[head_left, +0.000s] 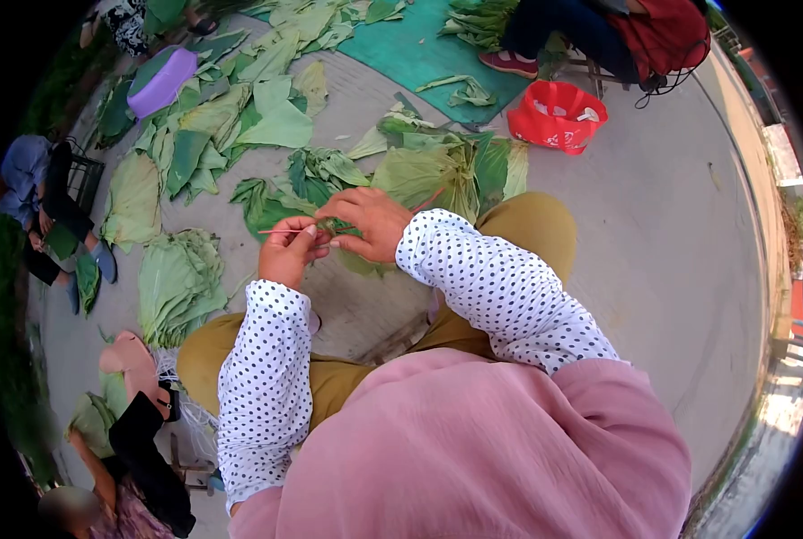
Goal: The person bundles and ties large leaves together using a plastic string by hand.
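Note:
My left hand point(286, 256) is closed, thumb and fingers pinching a thin red strand point(280, 232) whose end sticks out to the left. My right hand point(372, 223) curls over the gathered green stem ends point(331, 225) between both hands, its fingertips meeting those of the left. Another length of red strand point(428, 199) shows beyond the right wrist. Just past the hands, a spread of large green leaves point(428, 175) lies near my knees, with crumpled darker leaves point(316, 171) to its left.
A stack of flat leaves point(181, 286) lies left of my knee, with many loose leaves point(275, 117) farther off. A red bag point(558, 117) stands at the right, near a green mat point(437, 58). A purple basin point(162, 83) is at the far left. Other people sit around, some holding leaves.

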The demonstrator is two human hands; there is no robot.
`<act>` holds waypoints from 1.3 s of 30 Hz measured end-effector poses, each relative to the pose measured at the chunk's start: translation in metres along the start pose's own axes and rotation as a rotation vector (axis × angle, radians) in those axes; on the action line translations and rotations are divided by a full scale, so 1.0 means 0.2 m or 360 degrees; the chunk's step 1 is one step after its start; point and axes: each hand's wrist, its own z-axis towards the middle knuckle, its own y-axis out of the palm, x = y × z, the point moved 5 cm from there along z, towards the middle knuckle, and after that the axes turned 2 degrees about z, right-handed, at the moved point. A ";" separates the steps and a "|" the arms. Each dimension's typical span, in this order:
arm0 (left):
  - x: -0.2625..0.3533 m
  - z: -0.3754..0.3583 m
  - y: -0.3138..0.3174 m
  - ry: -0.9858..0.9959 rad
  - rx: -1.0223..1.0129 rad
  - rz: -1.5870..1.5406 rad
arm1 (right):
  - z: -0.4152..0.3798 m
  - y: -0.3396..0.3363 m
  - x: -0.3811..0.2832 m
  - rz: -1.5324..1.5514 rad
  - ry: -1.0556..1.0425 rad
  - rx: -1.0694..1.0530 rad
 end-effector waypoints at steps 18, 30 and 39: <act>0.06 -0.03 -0.02 0.0085 0.0068 -0.0005 | -0.35 -0.21 0.63 -0.1026 0.1304 -0.0471; 0.03 0.01 -0.20 0.0117 -0.0100 -0.0307 | -0.09 0.11 0.27 0.0196 0.0605 -0.0177; -0.95 0.47 -0.50 -0.0855 0.0977 -0.0925 | 0.06 0.04 0.28 0.0409 0.0771 0.0217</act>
